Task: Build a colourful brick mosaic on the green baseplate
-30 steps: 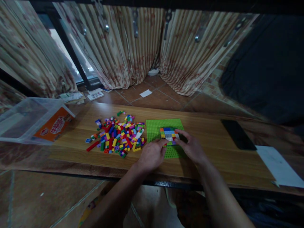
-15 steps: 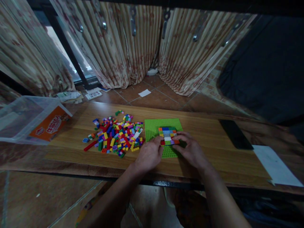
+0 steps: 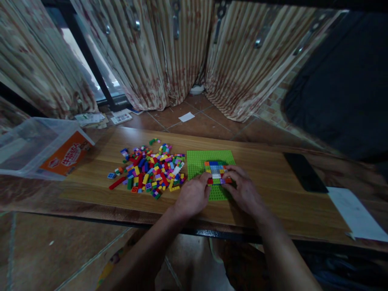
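Note:
On a green baseplate (image 3: 196, 158) sits a low build of multicoloured toy bricks (image 3: 216, 168), with blue, light blue, white, orange and red showing. My left hand (image 3: 193, 195) grips the build's left side, thumb and fingers drawn together at its near left corner. From the right, my right hand (image 3: 245, 190) has its fingers bent over the right edge, thumb below them. The fingers cover parts of both sides, and any loose brick under them is hidden.
A loose pile of coloured bricks (image 3: 151, 169) spreads left of the baseplate. Further left stands a clear plastic bin (image 3: 36, 137) with an orange label. On the right lie a black phone (image 3: 305, 171) and a white paper sheet (image 3: 353, 212). The wooden board (image 3: 273, 178) ends at the near edge.
The view has shifted slightly. My right fingers have moved a little farther away along the build's right edge, while my left hand stays at its left side.

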Demonstrator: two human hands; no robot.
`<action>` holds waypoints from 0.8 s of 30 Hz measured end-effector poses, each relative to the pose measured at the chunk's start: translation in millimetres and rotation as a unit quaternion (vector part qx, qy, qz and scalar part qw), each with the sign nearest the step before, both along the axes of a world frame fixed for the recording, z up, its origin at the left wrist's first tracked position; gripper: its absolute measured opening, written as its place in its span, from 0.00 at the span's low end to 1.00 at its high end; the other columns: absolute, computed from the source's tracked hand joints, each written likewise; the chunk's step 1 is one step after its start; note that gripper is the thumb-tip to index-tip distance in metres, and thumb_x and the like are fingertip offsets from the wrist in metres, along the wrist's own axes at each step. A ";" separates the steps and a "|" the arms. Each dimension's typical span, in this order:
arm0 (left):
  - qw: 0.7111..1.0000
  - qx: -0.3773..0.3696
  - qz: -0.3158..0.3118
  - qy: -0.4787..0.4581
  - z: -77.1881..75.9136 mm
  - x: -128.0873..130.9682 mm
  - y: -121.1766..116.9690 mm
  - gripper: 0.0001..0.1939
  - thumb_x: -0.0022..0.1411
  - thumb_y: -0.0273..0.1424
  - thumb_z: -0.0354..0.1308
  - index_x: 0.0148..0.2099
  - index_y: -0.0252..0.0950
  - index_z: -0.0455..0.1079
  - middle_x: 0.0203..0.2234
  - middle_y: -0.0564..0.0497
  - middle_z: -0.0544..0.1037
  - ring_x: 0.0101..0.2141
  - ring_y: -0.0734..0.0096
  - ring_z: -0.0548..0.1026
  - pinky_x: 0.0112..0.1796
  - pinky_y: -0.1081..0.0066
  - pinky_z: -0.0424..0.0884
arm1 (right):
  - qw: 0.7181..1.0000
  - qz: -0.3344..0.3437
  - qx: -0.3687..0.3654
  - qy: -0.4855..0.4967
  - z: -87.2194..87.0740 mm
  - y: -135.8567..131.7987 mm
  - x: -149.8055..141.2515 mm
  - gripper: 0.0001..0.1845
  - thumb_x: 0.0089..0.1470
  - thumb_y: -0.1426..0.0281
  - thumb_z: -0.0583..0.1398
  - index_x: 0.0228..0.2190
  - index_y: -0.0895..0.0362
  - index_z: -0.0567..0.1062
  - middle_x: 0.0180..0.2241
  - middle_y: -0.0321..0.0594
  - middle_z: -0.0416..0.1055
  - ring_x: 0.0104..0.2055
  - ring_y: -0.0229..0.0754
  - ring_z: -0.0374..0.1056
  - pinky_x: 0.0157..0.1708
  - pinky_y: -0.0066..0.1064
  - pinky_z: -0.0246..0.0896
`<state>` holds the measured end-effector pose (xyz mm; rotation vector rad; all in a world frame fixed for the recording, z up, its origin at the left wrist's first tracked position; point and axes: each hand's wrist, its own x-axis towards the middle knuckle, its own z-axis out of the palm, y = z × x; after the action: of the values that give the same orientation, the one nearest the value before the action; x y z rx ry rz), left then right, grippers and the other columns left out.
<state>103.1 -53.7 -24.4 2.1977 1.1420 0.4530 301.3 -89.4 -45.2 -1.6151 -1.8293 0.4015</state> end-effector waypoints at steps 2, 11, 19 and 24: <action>1.000 0.003 -0.003 0.002 -0.9 -0.3 0.2 0.16 0.64 0.26 0.49 0.54 0.37 0.65 0.41 0.47 0.77 0.39 0.67 0.76 0.44 0.66 0.73 | 1.000 -0.002 0.000 -0.006 1.7 -0.2 -0.7 0.03 0.55 0.69 0.58 0.33 0.51 0.73 0.51 0.43 0.66 0.56 0.50 0.63 0.57 0.49 0.58; 0.992 0.061 -0.050 0.096 -0.2 0.1 -6.1 0.23 0.68 0.30 0.44 0.63 0.43 0.57 0.47 0.47 0.75 0.41 0.67 0.76 0.44 0.66 0.73 | 0.999 -0.005 0.015 -0.036 4.4 -1.1 -4.8 0.06 0.56 0.70 0.57 0.34 0.50 0.74 0.47 0.43 0.68 0.53 0.51 0.65 0.56 0.49 0.59; 0.972 0.105 -0.097 0.189 3.3 12.0 -17.5 0.27 0.65 0.25 0.44 0.66 0.40 0.55 0.42 0.45 0.75 0.37 0.63 0.76 0.37 0.66 0.74 | 0.999 -0.013 0.024 -0.038 5.3 -1.1 -7.0 0.07 0.56 0.70 0.56 0.34 0.51 0.75 0.45 0.43 0.69 0.51 0.50 0.66 0.54 0.46 0.61; 0.968 0.083 -0.082 0.223 9.3 21.2 -20.9 0.25 0.67 0.26 0.41 0.65 0.37 0.55 0.40 0.43 0.76 0.38 0.62 0.76 0.38 0.64 0.74 | 0.999 -0.016 0.023 -0.020 4.4 -0.9 -8.0 0.07 0.55 0.71 0.57 0.32 0.51 0.75 0.43 0.42 0.71 0.49 0.49 0.67 0.53 0.46 0.62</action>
<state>124.3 -74.5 -15.0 2.6002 1.1626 -0.0266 293.4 -90.3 -40.8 -1.6306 -1.8259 0.3119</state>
